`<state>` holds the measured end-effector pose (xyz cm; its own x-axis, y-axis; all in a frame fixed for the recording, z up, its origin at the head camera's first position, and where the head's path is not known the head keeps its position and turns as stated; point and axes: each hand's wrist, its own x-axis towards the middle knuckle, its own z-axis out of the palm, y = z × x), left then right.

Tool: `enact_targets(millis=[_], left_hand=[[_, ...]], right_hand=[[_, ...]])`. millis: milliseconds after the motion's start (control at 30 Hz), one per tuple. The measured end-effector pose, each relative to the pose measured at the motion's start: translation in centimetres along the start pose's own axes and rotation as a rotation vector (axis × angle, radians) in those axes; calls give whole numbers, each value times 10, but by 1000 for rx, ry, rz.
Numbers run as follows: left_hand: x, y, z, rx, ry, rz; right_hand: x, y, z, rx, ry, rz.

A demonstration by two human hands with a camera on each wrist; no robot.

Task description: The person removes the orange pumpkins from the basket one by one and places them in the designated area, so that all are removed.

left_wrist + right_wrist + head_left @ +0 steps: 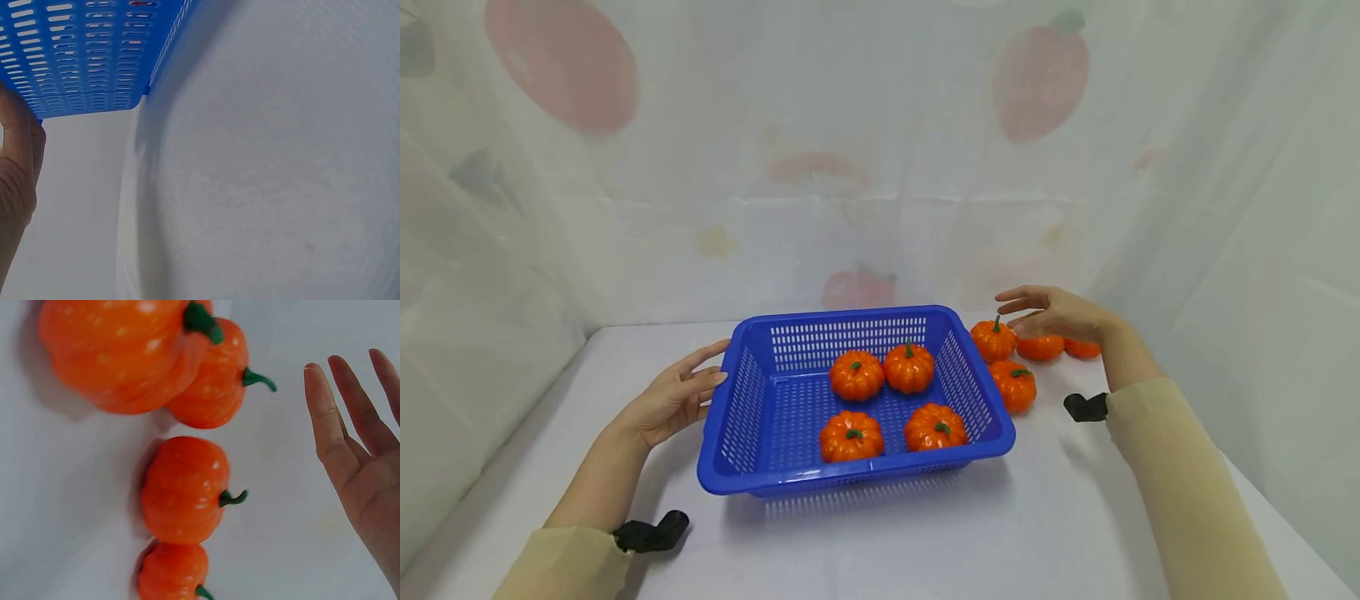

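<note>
Bright, even, diffuse light, soft shadow under the blue basket (752, 400) on the white table (1060, 517), head view sharp with wide-angle bending at edges, nearest pumpkin (119, 350) softly blurred, faint highlights

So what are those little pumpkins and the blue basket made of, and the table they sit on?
The pumpkins look like glossy moulded plastic or foam: bright highlights, uniform orange, stiff green stems; real ones seem unlikely. The blue basket appears to be hard, shiny plastic, with neat rows of slots in its walls. The table shows only a smooth, matte white surface, so its material cannot be told.
</note>
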<state>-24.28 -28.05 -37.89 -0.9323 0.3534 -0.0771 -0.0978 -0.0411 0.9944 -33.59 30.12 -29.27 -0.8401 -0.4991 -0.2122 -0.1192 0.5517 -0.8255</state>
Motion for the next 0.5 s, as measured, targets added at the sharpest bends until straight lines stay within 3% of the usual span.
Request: enact_targets(millis=[500], left_hand=[[2,-2,-1,-3,-5,4]], right_hand=[[28,-54,13,-34,-25,-98]])
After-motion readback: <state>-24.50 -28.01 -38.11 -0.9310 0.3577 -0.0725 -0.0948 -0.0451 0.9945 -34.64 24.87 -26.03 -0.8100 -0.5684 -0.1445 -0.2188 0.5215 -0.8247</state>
